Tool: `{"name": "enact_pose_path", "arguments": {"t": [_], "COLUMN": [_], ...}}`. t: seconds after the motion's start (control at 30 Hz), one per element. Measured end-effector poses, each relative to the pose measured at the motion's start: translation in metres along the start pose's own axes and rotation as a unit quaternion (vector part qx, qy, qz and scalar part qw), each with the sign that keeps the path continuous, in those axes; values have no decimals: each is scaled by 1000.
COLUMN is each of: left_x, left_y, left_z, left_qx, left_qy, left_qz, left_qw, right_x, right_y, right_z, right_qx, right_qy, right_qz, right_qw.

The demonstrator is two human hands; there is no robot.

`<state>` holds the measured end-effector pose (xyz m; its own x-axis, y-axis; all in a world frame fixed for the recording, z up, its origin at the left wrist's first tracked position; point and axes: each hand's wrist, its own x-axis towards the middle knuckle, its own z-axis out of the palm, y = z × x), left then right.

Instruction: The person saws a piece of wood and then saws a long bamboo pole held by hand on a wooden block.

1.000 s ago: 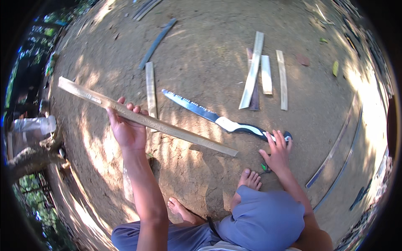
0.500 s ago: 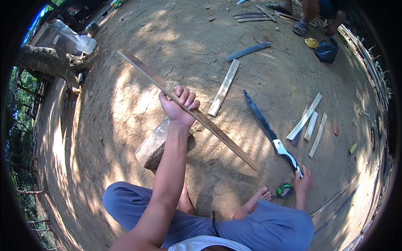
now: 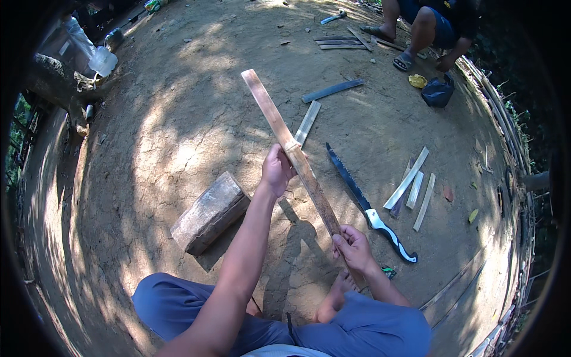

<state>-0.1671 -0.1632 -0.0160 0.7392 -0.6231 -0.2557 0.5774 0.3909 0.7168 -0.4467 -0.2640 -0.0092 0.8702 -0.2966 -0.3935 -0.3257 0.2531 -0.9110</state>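
I sit on bare dirt holding a long flat bamboo slat [image 3: 285,140] that slants away from me. My left hand [image 3: 277,170] grips it near the middle. My right hand [image 3: 354,249] pinches its near end above my bare foot [image 3: 333,296]. A long saw-toothed knife [image 3: 363,199] with a white and black handle lies on the ground just right of the slat. A wooden block [image 3: 209,212] lies to the left of my left forearm.
Several short split bamboo strips [image 3: 411,185] lie to the right of the knife, and more strips [image 3: 321,101] lie farther out. Another person [image 3: 423,27] sits at the far right by a dark bag [image 3: 439,91]. A log and plastic containers [image 3: 89,62] sit at the far left.
My right hand left the ground by the knife handle and took the slat's near end. The slat swung from crosswise to pointing away from me. My view turned, bringing the other person in.
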Motion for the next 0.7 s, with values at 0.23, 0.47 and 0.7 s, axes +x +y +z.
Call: {"name": "enact_pose_path", "arguments": {"t": [0.23,0.47,0.7], "left_x": [80,120,2], "left_y": [-52,-10,128], "left_z": [-62,-85,-102], "left_qx": [748,616,345], "left_qy": [117,-51,-251], "left_qz": [17,-176,-157], "left_qw": [653,766,891], "right_x": [-33,-30,46], "right_y": [4,-84,-180], "right_z": [-42,-74,-12], "right_qx": [-15,97,49], "right_qy": [261,104,-9], "right_qz": [-74,-124,-64], "right_qw": [962,982,997]}}
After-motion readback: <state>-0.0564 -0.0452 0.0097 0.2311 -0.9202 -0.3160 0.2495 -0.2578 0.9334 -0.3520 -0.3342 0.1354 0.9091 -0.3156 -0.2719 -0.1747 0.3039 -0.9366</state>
